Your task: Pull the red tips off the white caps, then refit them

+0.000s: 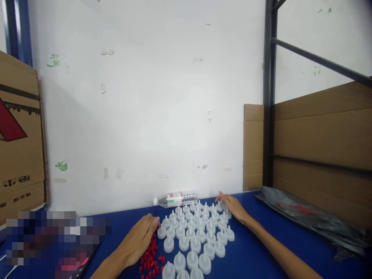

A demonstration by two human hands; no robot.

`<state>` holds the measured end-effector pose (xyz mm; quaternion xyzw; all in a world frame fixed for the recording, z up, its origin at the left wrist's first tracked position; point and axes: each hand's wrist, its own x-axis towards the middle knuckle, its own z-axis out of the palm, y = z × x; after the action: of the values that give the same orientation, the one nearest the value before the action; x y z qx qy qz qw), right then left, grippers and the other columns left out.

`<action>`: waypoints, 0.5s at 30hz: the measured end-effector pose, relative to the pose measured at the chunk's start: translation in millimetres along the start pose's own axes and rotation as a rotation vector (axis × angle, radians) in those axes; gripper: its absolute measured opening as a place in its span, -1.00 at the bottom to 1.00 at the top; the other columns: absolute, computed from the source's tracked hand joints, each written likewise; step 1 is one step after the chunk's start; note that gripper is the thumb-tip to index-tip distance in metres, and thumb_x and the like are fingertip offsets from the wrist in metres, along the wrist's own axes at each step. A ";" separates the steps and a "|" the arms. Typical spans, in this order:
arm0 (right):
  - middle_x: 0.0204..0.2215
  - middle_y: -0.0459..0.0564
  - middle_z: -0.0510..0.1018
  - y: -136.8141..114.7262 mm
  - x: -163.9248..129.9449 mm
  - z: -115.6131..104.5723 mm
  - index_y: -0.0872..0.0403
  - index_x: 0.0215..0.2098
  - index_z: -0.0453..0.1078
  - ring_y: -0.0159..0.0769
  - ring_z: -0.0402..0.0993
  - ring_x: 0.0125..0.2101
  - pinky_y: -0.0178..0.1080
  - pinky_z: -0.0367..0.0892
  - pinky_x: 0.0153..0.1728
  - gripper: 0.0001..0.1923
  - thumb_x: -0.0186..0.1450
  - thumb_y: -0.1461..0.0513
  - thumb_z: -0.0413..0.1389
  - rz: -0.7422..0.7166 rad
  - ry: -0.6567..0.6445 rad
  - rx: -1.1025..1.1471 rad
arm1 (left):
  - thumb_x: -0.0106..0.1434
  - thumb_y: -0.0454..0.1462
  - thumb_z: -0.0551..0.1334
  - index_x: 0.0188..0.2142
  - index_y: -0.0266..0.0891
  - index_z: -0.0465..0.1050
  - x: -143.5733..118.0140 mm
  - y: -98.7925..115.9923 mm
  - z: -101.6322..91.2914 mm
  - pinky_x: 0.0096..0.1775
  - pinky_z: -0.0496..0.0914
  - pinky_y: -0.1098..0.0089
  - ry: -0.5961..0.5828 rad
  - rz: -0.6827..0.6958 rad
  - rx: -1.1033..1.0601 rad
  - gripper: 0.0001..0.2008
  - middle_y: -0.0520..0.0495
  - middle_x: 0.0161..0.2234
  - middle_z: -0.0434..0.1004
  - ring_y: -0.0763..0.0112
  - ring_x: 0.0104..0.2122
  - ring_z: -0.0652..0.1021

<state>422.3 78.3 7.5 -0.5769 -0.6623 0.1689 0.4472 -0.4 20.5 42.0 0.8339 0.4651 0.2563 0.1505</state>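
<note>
White nozzle caps [194,232] stood grouped on the blue desk [250,252]; the left hand [138,241] and right hand [232,208] flanked them, flat, grips released, seemingly herding them. Tightening the cluster would need gentle inward pushes.

Blue table [250,252], white caps [194,236], red bits [149,257], water bottle [176,199], grey bag [314,219]

White nozzle caps [195,236], standing upright in tight rows on the blue desk [250,255], tips up. Small red caps [150,259], strewn loose in a heap just left of them.
</note>
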 end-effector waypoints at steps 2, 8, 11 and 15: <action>-0.15 0.04 0.64 -5.1 -1.9 2.5 0.05 -0.23 0.56 -0.08 0.51 -0.04 0.02 0.24 0.13 -0.37 0.45 -0.22 -0.11 -0.004 -0.005 0.013 | 0.51 0.04 -0.25 -0.24 -0.14 0.44 0.1 0.4 2.6 0.09 0.34 0.16 0.018 0.016 0.025 -0.42 -0.07 -0.20 0.51 0.21 -0.10 0.50; -0.21 0.03 0.67 -20.4 -7.1 13.3 0.00 -0.27 0.63 0.07 0.51 -0.08 -0.01 0.27 0.09 -0.23 0.36 -0.33 -0.19 -0.002 -0.055 0.090 | 0.53 0.01 -0.25 -0.26 -0.13 0.40 2.9 -3.6 10.6 0.08 0.36 0.16 0.029 0.032 0.047 -0.46 -0.06 -0.22 0.49 0.22 -0.12 0.49; -0.17 0.05 0.67 -23.8 -7.8 23.4 0.01 -0.23 0.63 0.08 0.50 -0.06 0.02 0.26 0.11 -0.24 0.33 -0.35 -0.15 -0.007 -0.090 0.169 | 0.53 -0.01 -0.25 -0.14 -0.12 0.41 2.2 -4.8 11.8 0.17 0.29 0.11 0.024 0.045 0.058 -0.49 -0.07 -0.14 0.48 0.21 -0.02 0.46; -0.11 0.10 0.66 -22.8 -5.7 41.7 0.04 -0.14 0.60 0.05 0.52 -0.05 0.04 0.27 0.12 -0.21 0.31 -0.37 -0.12 0.005 -0.139 0.311 | 0.54 -0.04 -0.28 -0.14 -0.12 0.40 -0.2 -1.4 10.4 0.09 0.35 0.12 0.017 0.060 0.100 -0.48 -0.06 -0.17 0.46 0.24 -0.11 0.47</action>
<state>375.1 78.9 -0.6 -0.4891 -0.6562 0.3102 0.4837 4.4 21.0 32.6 0.8518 0.4534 0.2441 0.0969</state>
